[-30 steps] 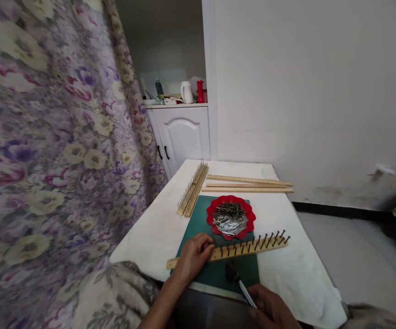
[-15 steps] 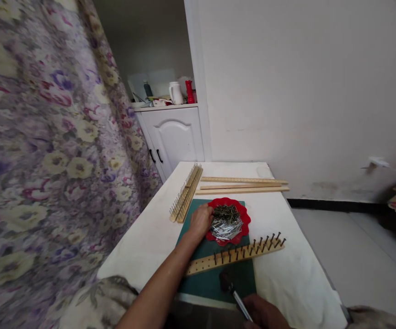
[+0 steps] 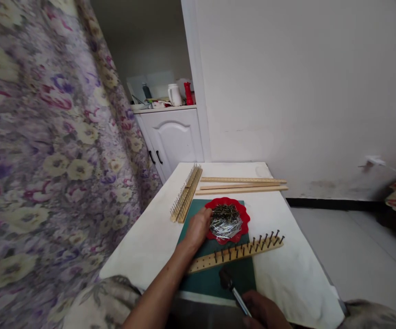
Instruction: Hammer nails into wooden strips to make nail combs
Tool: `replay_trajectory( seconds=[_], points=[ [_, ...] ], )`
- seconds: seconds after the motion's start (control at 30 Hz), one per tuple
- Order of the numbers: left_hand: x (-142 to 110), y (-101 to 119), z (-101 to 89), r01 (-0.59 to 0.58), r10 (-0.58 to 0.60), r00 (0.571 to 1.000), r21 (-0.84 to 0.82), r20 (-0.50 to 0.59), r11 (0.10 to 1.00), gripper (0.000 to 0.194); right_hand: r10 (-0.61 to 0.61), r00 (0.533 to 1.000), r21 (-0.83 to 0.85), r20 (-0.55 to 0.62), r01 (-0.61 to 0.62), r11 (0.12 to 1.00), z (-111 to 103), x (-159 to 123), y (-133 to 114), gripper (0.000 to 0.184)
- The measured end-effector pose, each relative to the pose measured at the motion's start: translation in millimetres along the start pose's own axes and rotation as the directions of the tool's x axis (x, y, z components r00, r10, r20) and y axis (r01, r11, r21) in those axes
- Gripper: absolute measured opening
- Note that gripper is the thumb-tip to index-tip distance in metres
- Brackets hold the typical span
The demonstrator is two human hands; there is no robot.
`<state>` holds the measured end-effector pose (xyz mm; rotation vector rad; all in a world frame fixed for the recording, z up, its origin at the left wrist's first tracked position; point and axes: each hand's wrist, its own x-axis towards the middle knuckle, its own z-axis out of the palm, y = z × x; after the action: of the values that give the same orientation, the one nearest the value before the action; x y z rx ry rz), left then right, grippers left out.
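Note:
My left hand (image 3: 198, 226) reaches over the green cutting mat (image 3: 215, 278) to the left rim of a red scalloped dish (image 3: 244, 214) heaped with nails, fingers curled at the pile; whether a nail is pinched I cannot make out. A wooden strip (image 3: 235, 253) with a row of holes lies across the mat, its right half studded with dark nails. At the bottom edge my right hand (image 3: 264, 313) grips the handle of a small black-headed hammer (image 3: 227, 279), its head resting low over the mat just in front of the strip.
Two nailed wooden strips (image 3: 186, 193) lie side by side at the table's far left, and plain wooden rulers or slats (image 3: 242, 185) lie across the far end. A flowered curtain (image 3: 47, 151) hangs at left, a white cabinet (image 3: 173, 135) stands beyond, and a white wall runs on the right.
My left hand left the wooden strip and went forward to the dish of nails, where it now stays. The hammer in my right hand has barely moved.

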<state>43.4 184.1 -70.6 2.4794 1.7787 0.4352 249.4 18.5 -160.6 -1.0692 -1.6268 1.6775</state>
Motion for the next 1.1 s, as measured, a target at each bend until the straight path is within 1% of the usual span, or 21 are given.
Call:
replay_trajectory(
  seconds=[0.13,0.2,0.27,0.33,0.4,0.5,0.67,0.77,0.87,1.1],
  points=[
    [-30.1,0.4,-4.1,-0.052,0.019,0.989,-0.223,-0.147,0.973,0.018,-0.023,1.000,0.043,-0.013,0.023,0.999,2.7,-4.7,-9.0,0.024],
    [-47.6,0.2,-4.7,-0.061,-0.008,0.978,-0.320,-0.209,0.946,0.019,-0.022,1.000,0.100,-0.015,0.024,0.995,4.9,-7.7,-15.6,0.026],
    [-65.9,-0.6,-4.4,-0.041,-0.056,0.970,-0.385,-0.238,0.922,0.020,-0.023,1.000,0.165,-0.014,0.025,0.986,7.1,-10.3,-21.6,0.028],
    [-83.6,-2.6,-3.3,0.001,-0.113,0.964,-0.422,-0.240,0.906,0.019,-0.025,0.999,0.205,-0.019,0.029,0.978,8.9,-12.7,-26.1,0.028],
    [-99.2,-5.1,-1.9,0.045,-0.151,0.964,-0.427,-0.219,0.903,0.018,-0.014,0.999,0.207,-0.043,0.023,0.978,9.8,-14.8,-29.5,0.028],
    [-115.9,-7.5,-0.4,0.074,-0.145,0.977,-0.386,-0.157,0.920,0.018,-0.008,0.997,0.162,-0.072,0.020,0.987,9.9,-17.5,-33.7,0.027],
    [-126.2,-6.0,3.0,0.065,-0.088,0.994,-0.299,-0.064,0.952,0.019,-0.018,0.998,0.158,-0.061,0.027,0.987,9.5,-18.7,-37.9,0.026],
    [-126.3,-4.5,7.2,0.052,-0.068,0.997,-0.293,-0.046,0.955,0.018,-0.002,0.998,0.170,-0.056,0.011,0.985,9.7,-18.4,-37.3,0.029],
    [-125.3,-2.5,9.2,0.041,-0.051,0.998,-0.291,-0.029,0.956,0.018,0.012,0.998,0.160,-0.063,-0.002,0.987,9.9,-18.8,-36.6,0.027],
    [-120.9,5.4,3.2,0.029,-0.025,0.999,-0.247,0.022,0.969,0.017,0.008,0.999,0.219,-0.043,0.002,0.976,10.7,-17.8,-36.0,0.025]
  ],
)
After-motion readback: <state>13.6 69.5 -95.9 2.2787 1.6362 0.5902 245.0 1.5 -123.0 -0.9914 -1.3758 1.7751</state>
